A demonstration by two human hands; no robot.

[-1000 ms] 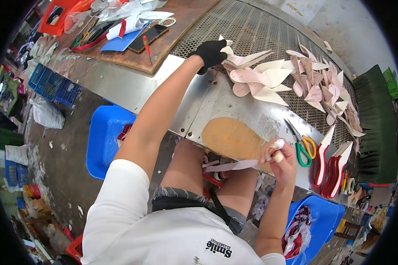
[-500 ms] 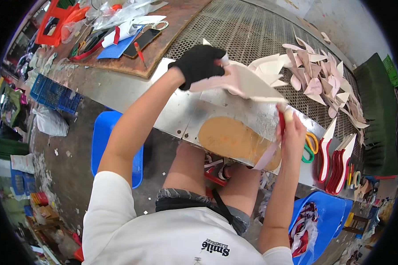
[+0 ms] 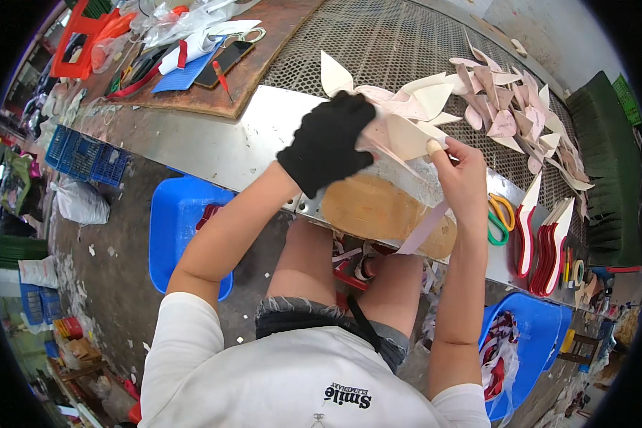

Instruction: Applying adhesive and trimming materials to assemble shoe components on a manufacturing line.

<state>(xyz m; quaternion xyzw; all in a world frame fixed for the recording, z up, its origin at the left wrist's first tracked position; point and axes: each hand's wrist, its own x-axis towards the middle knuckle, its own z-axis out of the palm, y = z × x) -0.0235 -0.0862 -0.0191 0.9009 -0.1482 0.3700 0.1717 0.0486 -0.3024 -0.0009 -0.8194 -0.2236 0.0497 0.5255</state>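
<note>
Both hands hold a flat, pointed pink-and-cream piece (image 3: 406, 135) above the silver metal bench (image 3: 185, 139).
The black-gloved left hand (image 3: 333, 143) has its grip curled round the piece's left end; the bare right hand (image 3: 464, 182) has its grip pinched closed on the right edge. Nearer lies a rounded tan mat (image 3: 364, 212), crossed by a pale pink strip (image 3: 422, 230); farther off, grey perforated mesh (image 3: 332, 39) carries a heap of similar pieces (image 3: 510, 110). A scuffed brown board (image 3: 232, 103) lies far left, a whitish wall (image 3: 542, 32) stands far right, and scraps dot the dark floor (image 3: 121, 278).
</note>
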